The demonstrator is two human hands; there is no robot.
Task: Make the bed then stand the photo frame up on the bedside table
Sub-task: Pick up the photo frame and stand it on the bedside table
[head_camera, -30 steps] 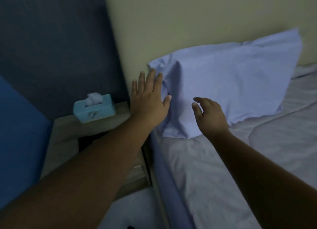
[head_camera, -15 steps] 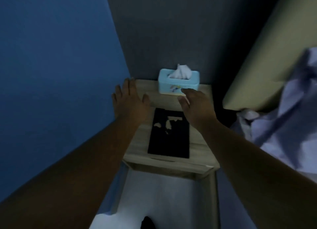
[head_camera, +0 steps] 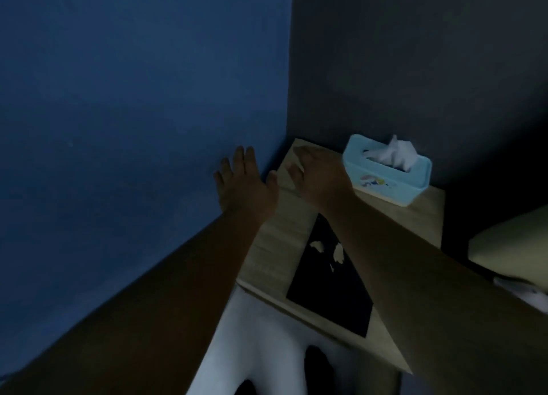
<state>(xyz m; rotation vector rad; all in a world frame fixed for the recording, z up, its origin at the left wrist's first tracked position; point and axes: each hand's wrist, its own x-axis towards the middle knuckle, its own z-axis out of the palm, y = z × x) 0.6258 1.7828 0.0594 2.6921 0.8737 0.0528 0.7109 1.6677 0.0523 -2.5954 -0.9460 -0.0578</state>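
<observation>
Nearest, two bare forearms reaching forward and down over a pale floor, crossing the front edge of a light wooden bedside table (head_camera: 275,246). Below and behind both hands, lying flat on that tabletop: a flat black rectangular photo frame (head_camera: 326,291), face down or dark-faced, with a few pale torn-looking patches near its middle; partly covered along its right side by the right forearm. Not upright, not gripped by either hand.

Further out, left hand (head_camera: 244,184) spread flat, fingers apart and straight, closed on nothing, hovering at the left edge of the table just beside the blue wall (head_camera: 133,113); contact with the wall cannot be told. Just right of it, right hand (head_camera: 318,174) over the far left corner of the tabletop, fingers loosely curled downward, nothing visible between them; touching the wood or just above it, hard to tell in the dim, blurred light.

Immediately right of the right hand, almost touching the wrist: a light blue plastic tissue box (head_camera: 388,175) with a small cartoon print on its front, white tissue (head_camera: 396,154) sticking up from the slot. Beyond everything, a dark grey wall (head_camera: 415,53) meeting the blue one in the corner. Far right of the hands, a cream padded edge (head_camera: 513,246), cut off by the picture border.
</observation>
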